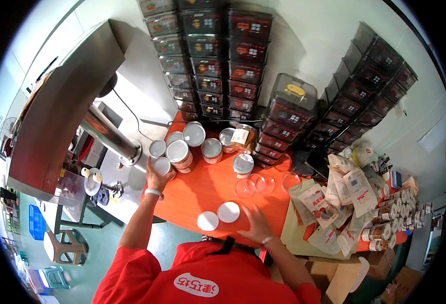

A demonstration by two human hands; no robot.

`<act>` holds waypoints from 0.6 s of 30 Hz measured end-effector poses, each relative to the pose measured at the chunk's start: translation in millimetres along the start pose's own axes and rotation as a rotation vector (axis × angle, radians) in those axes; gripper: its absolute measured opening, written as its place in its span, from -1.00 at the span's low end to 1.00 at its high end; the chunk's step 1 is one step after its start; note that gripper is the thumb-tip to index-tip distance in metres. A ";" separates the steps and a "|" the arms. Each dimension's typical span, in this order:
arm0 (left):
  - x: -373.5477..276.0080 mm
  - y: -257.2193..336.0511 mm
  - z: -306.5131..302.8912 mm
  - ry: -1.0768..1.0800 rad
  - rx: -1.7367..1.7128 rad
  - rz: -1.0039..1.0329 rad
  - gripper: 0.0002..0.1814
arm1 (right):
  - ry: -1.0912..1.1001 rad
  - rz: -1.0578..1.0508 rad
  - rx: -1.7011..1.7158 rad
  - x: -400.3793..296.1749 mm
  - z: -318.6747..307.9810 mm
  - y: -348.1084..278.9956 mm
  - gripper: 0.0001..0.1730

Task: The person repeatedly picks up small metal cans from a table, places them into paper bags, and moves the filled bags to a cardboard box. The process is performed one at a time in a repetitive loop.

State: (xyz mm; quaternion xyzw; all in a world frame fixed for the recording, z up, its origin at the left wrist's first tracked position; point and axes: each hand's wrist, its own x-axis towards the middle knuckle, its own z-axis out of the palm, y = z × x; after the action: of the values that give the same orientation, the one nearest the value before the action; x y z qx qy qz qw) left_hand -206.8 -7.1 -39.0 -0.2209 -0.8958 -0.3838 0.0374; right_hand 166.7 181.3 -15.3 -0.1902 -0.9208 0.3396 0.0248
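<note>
My left hand [156, 179] reaches to the left side of the orange table [207, 186], its fingers and thumb around a can with a silver lid [161, 166]. More silver-lidded cans stand beside it, among them a taller can [178, 152] and another can [211, 149]. Close to the table's near edge are two round white lids, a left lid [208, 220] and a right lid [228, 212]; what lies beneath them is hidden. My right hand [258, 225] is just right of the right lid, fingers spread and holding nothing. Several clear plastic lids [261, 184] lie beyond it.
Tall stacks of dark plastic boxes [245, 68] stand against the wall. Printed pouches [321, 205] are heaped at the right, with filled jars [382, 231] past them. A steel machine [63, 102] overhangs the left side. Stools [65, 247] stand on the floor.
</note>
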 end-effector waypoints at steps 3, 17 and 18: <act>4.5 -10.1 1.9 -0.098 0.104 0.018 0.29 | -0.094 0.069 -0.141 35.4 26.4 -17.7 0.18; 33.4 50.6 18.5 -0.168 -0.367 0.096 0.00 | -0.098 0.217 -0.224 58.3 48.0 -40.8 0.05; 32.8 57.6 12.2 -0.164 -0.400 0.167 -0.05 | -0.049 0.220 -0.177 58.0 39.2 -49.0 0.04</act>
State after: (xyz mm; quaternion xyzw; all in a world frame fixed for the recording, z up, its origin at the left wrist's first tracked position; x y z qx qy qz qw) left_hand -210.6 48.5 -1.1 -0.3278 -0.7806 -0.5299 -0.0485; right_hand 89.8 144.3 -19.2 -0.2830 -0.9211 0.2623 -0.0520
